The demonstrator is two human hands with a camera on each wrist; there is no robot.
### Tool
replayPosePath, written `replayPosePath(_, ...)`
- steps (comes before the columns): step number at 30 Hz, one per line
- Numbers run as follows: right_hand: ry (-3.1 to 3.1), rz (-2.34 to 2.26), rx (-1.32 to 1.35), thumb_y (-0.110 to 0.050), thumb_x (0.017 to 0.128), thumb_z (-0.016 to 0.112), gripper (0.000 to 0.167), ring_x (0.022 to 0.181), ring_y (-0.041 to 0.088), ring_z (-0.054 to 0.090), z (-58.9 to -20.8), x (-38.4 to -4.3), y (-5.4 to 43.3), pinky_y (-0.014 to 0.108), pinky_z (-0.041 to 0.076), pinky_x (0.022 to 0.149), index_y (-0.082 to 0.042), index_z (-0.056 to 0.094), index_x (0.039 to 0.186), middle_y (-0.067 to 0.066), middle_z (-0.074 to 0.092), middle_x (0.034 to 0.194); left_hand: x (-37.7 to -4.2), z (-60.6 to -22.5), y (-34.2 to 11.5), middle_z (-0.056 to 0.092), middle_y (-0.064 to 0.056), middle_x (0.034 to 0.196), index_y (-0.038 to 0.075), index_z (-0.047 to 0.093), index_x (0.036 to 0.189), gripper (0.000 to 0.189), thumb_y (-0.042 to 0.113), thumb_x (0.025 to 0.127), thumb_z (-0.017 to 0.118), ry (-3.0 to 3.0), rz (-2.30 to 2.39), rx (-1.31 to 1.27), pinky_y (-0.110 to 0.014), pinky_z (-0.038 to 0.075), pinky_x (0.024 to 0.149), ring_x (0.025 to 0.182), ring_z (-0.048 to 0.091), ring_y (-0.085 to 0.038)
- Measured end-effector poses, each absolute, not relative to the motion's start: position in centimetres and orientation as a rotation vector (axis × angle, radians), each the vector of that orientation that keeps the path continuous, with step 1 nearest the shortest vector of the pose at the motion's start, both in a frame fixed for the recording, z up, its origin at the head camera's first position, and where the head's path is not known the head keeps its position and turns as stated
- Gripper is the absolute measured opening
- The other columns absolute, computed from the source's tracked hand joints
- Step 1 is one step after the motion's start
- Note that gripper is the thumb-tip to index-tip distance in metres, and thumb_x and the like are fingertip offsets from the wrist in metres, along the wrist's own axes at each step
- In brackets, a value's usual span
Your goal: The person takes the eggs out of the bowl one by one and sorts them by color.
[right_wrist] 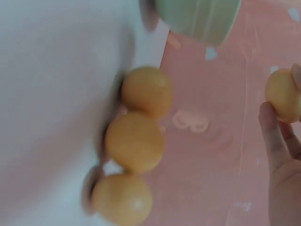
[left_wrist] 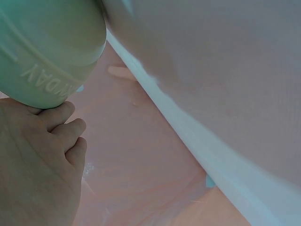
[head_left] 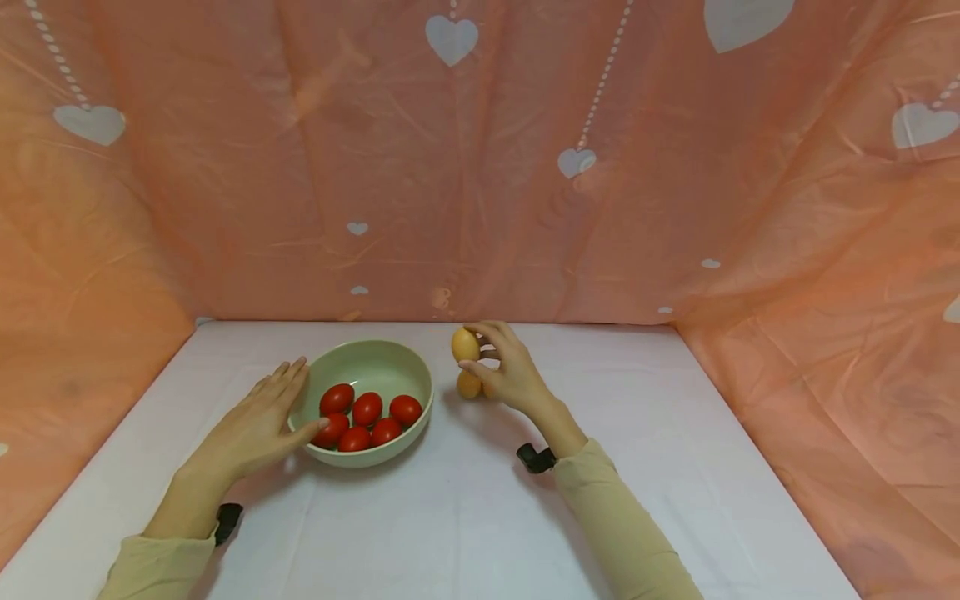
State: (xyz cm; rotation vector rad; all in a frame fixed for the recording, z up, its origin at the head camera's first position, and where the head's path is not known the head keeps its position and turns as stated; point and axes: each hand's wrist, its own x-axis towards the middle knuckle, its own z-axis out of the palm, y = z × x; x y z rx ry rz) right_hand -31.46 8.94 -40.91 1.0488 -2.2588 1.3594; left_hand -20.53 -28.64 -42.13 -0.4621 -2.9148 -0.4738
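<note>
On the left side of the table stands a light green bowl (head_left: pixel 375 354) holding several smooth red tomatoes (head_left: pixel 367 409). My left hand (head_left: pixel 258 425) rests against its left side with fingers extended, the thumb reaching over the near rim. The left wrist view has those fingers (left_wrist: pixel 61 117) against the bowl's outer wall, below raised lettering. My right hand (head_left: pixel 506 367) pinches a smooth yellow egg-shaped fruit (head_left: pixel 465 345) between thumb and fingertips, raised above the table. Under that hand, three more yellow-orange fruits (right_wrist: pixel 135 142) sit in a row, partly hidden in the head view.
A white cloth covers the table (head_left: pixel 465 517). An orange-pink curtain (head_left: pixel 480 167) with white hearts hangs behind and at both sides. Each wrist wears a black strap device (head_left: pixel 536 457). The bowl stands left of the loose yellow fruits.
</note>
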Motion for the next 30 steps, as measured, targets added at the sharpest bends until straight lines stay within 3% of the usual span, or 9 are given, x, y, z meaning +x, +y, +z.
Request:
replayPosePath(6,-2.269,1.398,0.95,-0.004,0.089,0.082,0.056,0.113,0.038,0.065,-41.5,-31.5,11.8,0.043,0.062,0.091,0.005,0.058,0.139,0.022,0.057,0.132,-20.6,-42.1,-28.6,0.026,-0.029,0.167,-0.011,0.029,0.158,0.098,0.056,0.097,0.064,-2.914,-0.475,-0.468,-0.064,0.025,0.122,0.152,0.023,-0.051)
replayPosePath(15,-2.301,1.381,0.817,0.002,0.088,0.08,0.055,0.106,0.043,0.067,-42.3,-32.0,15.7,0.048,0.062,0.089,0.01,0.057,0.137,0.028,0.057,0.132,-20.5,-42.2,-28.7,0.026,-0.029,0.166,-0.012,0.029,0.158,0.097,0.055,0.097,0.065,-2.905,-0.478,-0.474,-0.063,0.024,0.123,0.152,0.024,-0.052)
replayPosePath(30,-2.686,1.208,0.592,-0.009,0.095,0.073,0.051,0.11,0.041,0.068,-43.0,-32.9,20.2,0.051,0.058,0.096,0.005,0.057,0.142,0.025,0.059,0.137,-20.5,-42.1,-28.6,0.025,-0.029,0.166,-0.012,0.029,0.158,0.096,0.055,0.098,0.064,-2.907,-0.475,-0.48,-0.063,0.022,0.124,0.152,0.023,-0.051)
